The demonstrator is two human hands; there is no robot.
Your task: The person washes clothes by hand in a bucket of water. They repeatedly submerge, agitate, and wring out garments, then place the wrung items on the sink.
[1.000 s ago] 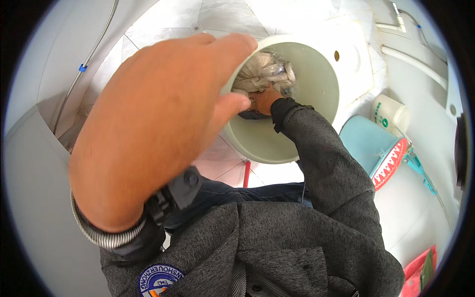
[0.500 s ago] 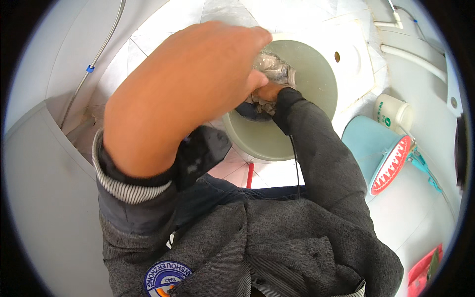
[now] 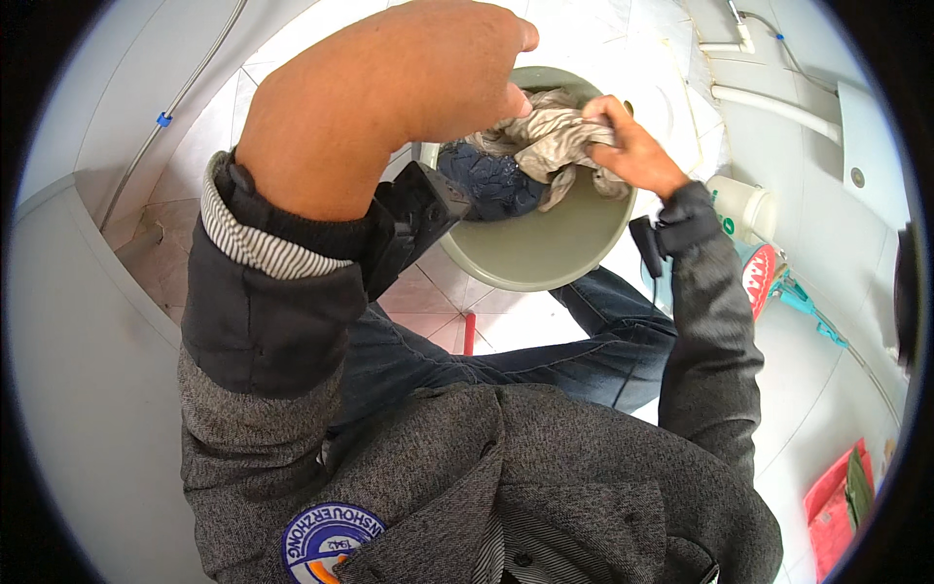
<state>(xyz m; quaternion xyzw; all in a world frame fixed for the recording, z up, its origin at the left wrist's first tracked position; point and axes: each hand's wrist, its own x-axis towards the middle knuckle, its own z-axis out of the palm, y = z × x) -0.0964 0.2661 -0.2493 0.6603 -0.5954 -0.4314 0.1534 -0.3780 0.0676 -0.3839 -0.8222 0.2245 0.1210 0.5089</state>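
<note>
A round grey-green basin (image 3: pixel 525 255) stands in front of me with wet clothes in it. My right hand (image 3: pixel 637 154) is closed on a light striped cloth (image 3: pixel 559 131) over the basin's right part, thumb and fingers pinching its end. Folds of that cloth trail left across a dark blue garment (image 3: pixel 489 183) lying in the basin. My left hand (image 3: pixel 467 68) is over the basin's far left rim, thumb and forefinger spread apart with a gap between them. Its other fingers are hidden behind the hand.
At the right stand a white bucket (image 3: pixel 744 206) and a light blue bucket with a red toothed-mouth pattern (image 3: pixel 758 280). A red stick (image 3: pixel 469 334) shows by my leg. A metal hose (image 3: pixel 185 92) hangs at the left, and a pink-red item (image 3: pixel 832 516) lies lower right.
My right hand has come up out of the basin and moved right, drawing the striped cloth with it. The left hand has moved slightly farther away. More of the dark blue garment shows.
</note>
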